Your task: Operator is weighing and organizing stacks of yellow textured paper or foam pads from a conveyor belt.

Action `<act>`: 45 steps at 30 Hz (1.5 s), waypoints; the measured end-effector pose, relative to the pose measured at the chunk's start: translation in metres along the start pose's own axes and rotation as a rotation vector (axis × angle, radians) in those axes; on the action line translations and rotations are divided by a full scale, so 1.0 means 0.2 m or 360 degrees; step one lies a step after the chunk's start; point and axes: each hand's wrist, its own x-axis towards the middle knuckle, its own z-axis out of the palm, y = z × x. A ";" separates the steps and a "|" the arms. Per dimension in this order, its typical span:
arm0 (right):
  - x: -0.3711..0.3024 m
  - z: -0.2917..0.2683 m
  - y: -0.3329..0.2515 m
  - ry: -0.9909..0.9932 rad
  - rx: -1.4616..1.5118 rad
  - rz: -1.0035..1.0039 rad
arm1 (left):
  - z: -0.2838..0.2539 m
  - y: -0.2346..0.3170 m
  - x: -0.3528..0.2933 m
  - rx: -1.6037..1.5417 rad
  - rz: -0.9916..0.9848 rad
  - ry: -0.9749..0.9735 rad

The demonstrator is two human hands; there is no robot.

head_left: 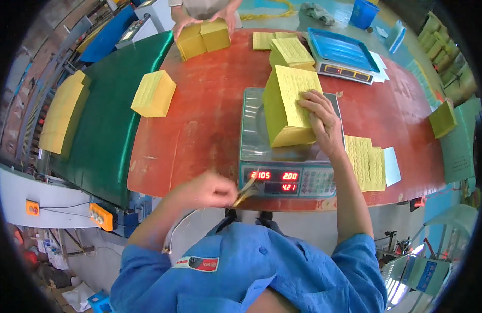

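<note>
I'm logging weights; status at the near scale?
Right fingers on yellow paper stack, atop digital scale. Left fingers curled, blurred. Thin strip beside them overlaps display.

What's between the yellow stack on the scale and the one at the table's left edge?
Head view: bare red tabletop, then a strip of scale platform.

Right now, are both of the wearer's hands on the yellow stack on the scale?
No, only the right hand rests on the yellow stack; the left hand is apart, near the front edge of the scale.
</note>
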 end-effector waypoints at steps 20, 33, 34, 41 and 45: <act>0.01 0.02 0.02 -0.0061 0.0038 -0.0023 | -0.24 -0.32 0.89 0.1311 0.0067 0.1603; 0.01 0.01 0.03 -0.0020 0.0035 0.0022 | -0.27 -0.34 0.96 0.1339 -0.0004 0.1577; 0.00 0.01 0.03 -0.0026 0.0037 0.0017 | -0.26 -0.33 0.93 0.1324 -0.0001 0.1546; 0.00 0.00 0.00 -0.0044 0.0026 0.0032 | -0.06 0.03 0.12 -0.0160 -0.0036 -0.0348; 0.01 0.00 0.03 -0.0071 -0.0005 -0.0018 | 0.14 -0.11 -0.20 0.0495 -0.0539 -0.0672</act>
